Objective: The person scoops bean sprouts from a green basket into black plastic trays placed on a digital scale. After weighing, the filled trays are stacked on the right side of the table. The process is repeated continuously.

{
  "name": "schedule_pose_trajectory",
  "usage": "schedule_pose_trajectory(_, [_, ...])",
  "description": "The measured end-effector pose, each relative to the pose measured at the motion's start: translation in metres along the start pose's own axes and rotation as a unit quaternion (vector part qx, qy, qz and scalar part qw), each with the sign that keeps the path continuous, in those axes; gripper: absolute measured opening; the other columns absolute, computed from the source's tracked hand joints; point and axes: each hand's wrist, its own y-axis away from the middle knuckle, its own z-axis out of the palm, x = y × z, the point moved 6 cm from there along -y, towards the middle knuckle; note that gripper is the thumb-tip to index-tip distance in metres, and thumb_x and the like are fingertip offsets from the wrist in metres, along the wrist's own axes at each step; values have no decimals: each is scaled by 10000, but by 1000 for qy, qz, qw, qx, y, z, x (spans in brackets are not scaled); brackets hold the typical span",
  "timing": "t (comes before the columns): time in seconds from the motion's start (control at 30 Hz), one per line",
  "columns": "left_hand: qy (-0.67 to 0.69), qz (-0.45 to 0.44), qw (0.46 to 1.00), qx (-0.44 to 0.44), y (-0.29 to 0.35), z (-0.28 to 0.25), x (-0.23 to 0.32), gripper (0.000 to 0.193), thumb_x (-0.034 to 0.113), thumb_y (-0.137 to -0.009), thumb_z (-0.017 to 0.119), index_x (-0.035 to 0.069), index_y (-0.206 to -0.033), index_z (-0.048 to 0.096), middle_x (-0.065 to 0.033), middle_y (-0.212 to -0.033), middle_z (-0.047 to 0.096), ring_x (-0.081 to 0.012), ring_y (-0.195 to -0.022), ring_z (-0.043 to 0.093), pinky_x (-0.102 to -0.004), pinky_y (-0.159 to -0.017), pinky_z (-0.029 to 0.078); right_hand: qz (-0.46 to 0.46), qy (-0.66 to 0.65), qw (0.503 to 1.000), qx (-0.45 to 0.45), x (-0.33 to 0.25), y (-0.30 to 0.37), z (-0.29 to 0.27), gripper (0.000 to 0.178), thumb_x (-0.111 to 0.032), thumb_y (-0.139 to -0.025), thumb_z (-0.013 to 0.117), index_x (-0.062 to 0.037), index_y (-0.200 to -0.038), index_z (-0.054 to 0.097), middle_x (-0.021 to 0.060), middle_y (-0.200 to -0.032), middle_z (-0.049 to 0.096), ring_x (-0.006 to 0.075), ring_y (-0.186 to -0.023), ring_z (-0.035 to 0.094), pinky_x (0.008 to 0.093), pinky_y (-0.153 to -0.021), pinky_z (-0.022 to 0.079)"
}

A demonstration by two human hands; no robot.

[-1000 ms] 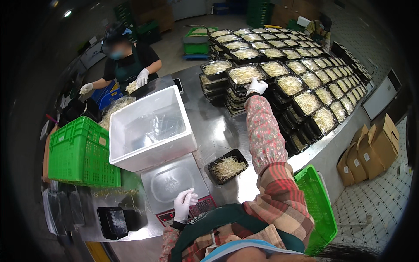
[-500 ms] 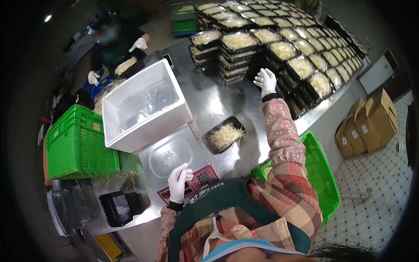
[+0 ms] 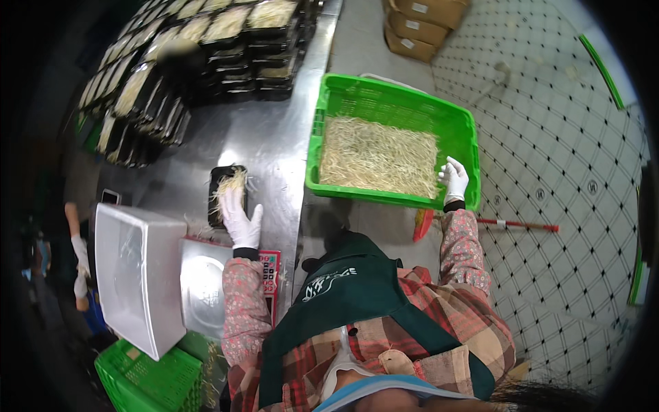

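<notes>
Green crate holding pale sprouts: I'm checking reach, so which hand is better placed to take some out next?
Probably the right hand: it is at the near right corner of the green crate, beside the pale sprouts. The left hand is off to the crate's left, at the black tray.

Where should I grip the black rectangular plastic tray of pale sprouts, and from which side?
Probably the left long rim of the black rectangular plastic tray, pinched from the left and above: it lies flat, that rim looks bare, while pale stringy sprouts overhang the right rim and the white-gloved left hand covers part of the near end.
</notes>
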Motion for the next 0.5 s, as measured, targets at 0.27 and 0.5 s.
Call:
schedule_pose_trajectory(0.27, [-149, -180, 968, -92, -31, 71, -75, 637, 529, -940, 538, 283, -1499, 358, -89, -1607, 208, -397, -1463, 159, -631, -1130, 222, 45, 6, 999, -4, 32, 4, -59, 213, -118, -968, 573, -62, -1164, 635, 4, -818, 631, 86, -611, 583, 225, -553, 496])
schedule_pose_trajectory(0.5, [-238, -172, 955, 52, -62, 44, -2, 641, 427, -838, 736, 92, -1353, 555, -214, -1547, 292, -406, -1423, 265, -480, -1151, 278, -28, 236, 928, -287, 84, -57, 61, 477, -223, -861, 720, -33, -1268, 559, 132, -1214, 632, 231, -1112, 605, 349, -943, 493])
